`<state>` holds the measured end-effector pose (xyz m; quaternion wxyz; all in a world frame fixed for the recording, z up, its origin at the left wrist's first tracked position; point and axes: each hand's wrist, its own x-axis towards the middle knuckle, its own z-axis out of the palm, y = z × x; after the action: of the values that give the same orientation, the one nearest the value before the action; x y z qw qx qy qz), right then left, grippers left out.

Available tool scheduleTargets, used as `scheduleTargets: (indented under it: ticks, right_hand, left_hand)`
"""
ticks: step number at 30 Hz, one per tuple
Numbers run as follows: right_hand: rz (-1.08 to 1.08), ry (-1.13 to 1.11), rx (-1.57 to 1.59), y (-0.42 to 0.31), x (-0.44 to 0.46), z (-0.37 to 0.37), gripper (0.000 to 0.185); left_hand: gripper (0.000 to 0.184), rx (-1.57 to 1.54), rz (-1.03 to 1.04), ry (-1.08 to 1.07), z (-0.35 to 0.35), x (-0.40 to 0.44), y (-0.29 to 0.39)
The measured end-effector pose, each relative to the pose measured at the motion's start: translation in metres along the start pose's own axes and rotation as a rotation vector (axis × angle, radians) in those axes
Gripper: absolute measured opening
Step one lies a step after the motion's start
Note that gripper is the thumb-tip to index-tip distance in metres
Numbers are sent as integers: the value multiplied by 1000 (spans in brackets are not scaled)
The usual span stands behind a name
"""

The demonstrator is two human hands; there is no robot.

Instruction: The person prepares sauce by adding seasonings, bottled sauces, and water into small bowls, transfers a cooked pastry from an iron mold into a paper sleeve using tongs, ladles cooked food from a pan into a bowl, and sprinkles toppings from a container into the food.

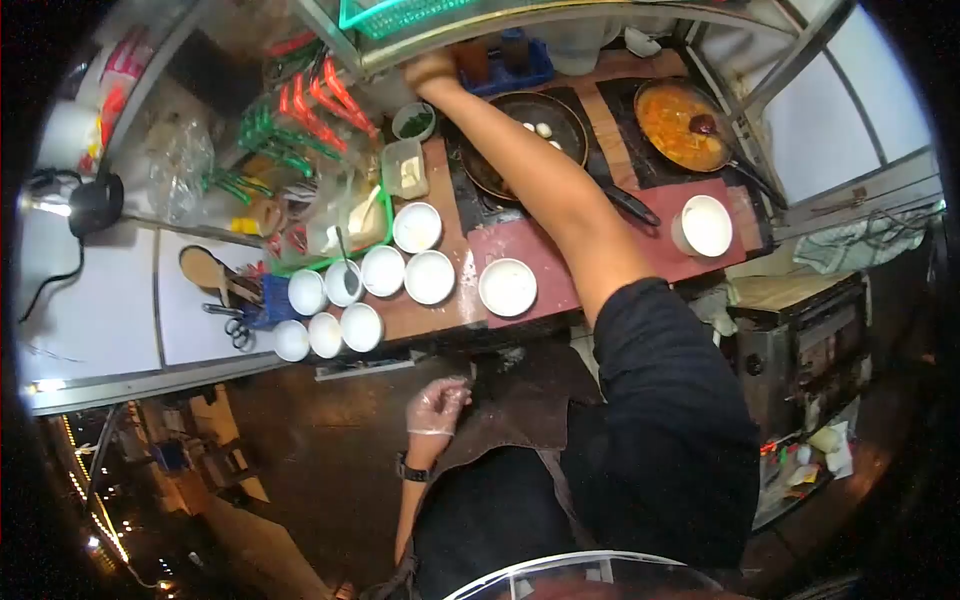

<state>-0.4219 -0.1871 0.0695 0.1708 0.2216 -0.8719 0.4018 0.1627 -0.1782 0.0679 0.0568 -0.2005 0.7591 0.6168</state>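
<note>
My left hand (438,405), in a clear plastic glove, hangs in front of the counter edge with its fingers curled in; nothing shows in them. My right arm stretches across the counter, over a dark pan (553,118) with a few white pieces in it. At the back, my right hand (428,72) reaches by the cabinet frame; its fingers are hidden, and I cannot see what it touches. Nearest to it are a small bowl of chopped greens (413,122) and a blue basket (538,65). A white bowl (507,288) sits below the forearm.
Several white bowls (430,277) cluster at the counter's left. A pan of orange-red stew (684,125) is on the right, with a white tub (704,226) before it. Red and green tongs (330,100) hang at the left. A metal cabinet frame (560,22) crosses overhead.
</note>
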Motion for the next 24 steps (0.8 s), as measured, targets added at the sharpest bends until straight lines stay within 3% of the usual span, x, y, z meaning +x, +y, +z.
scheduleTargets:
  ticks: [1,4,7,11,13,19,21,24]
  right_hand:
    - [-144,160,98,1,5,22,42]
    - [-140,166,206,-8,30,56,43]
    - [-217,-20,28,3,39,60,44]
    - [-29,-100,95,17,38,58,42]
    - [-73,152,60,9,27,23,45]
    - [119,184,116,7,16,24,42]
    - [59,228,60,29,33,59,40]
    - [-23,328,97,24,30,41,38]
  left_hand:
    - [16,-41,-28,23,0,-4,-1]
    - [17,-42,-72,72,-2,-13,-2]
    - [17,-98,-111,120,-3,-17,-7]
    - [17,-152,-137,160,-1,-17,-8]
    - [17,-133,-139,150,-3,-17,-11]
    - [19,-140,-160,122,-2,-10,-5]
    - [19,-145,-150,112,-2,-9,-2]
    - [19,-79,-124,98,-1,-8,0]
